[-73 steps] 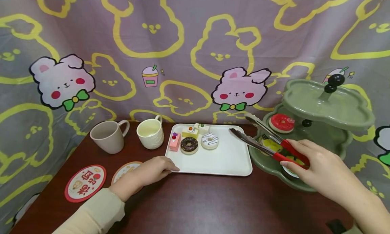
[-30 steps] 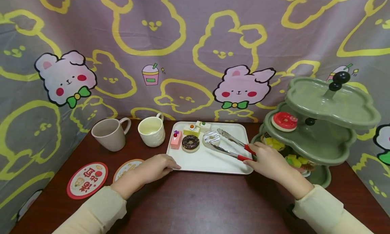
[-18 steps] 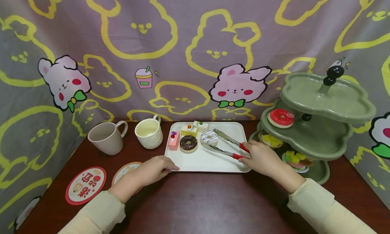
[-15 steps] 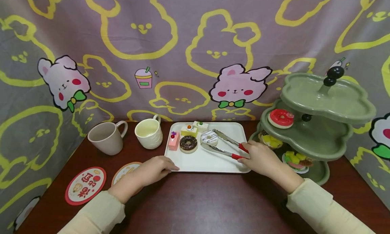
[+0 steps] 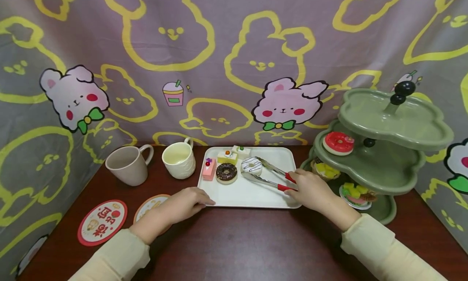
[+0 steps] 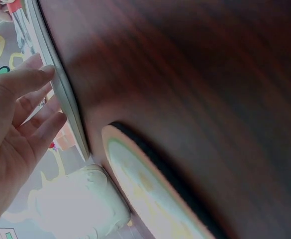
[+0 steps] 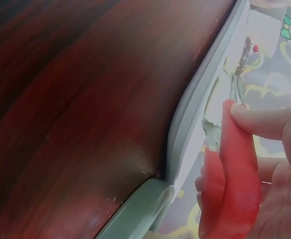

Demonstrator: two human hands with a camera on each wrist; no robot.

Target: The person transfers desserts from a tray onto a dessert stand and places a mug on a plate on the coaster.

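Note:
In the head view my right hand (image 5: pixel 310 189) grips red-handled metal tongs (image 5: pixel 265 182) over the right half of the white tray (image 5: pixel 270 199). Their spread tips lie on either side of a white donut (image 5: pixel 251 166) with dark icing lines. The right wrist view shows the thumb pressing one red handle (image 7: pixel 237 174). My left hand (image 5: pixel 186 203) rests at the tray's front left corner, thumb and fingertips right at the rim (image 6: pixel 68 99). Left of the white donut sit a chocolate donut (image 5: pixel 226 173), a pink cake slice (image 5: pixel 209 170) and two small cakes (image 5: pixel 227 157).
A green tiered stand (image 5: pixel 369 167) at the right holds a red donut (image 5: pixel 339 143) and, lower, a sandwich-like piece (image 5: pixel 355 195). A grey mug (image 5: pixel 128 167) and a cream cup (image 5: pixel 179 161) stand left of the tray. Round coasters (image 5: pixel 103 223) lie before them.
My right hand has brought the tongs from the stand leftward over the tray, their tips now around the white donut. Over the last half second little moves. The left hand stays at the tray corner.

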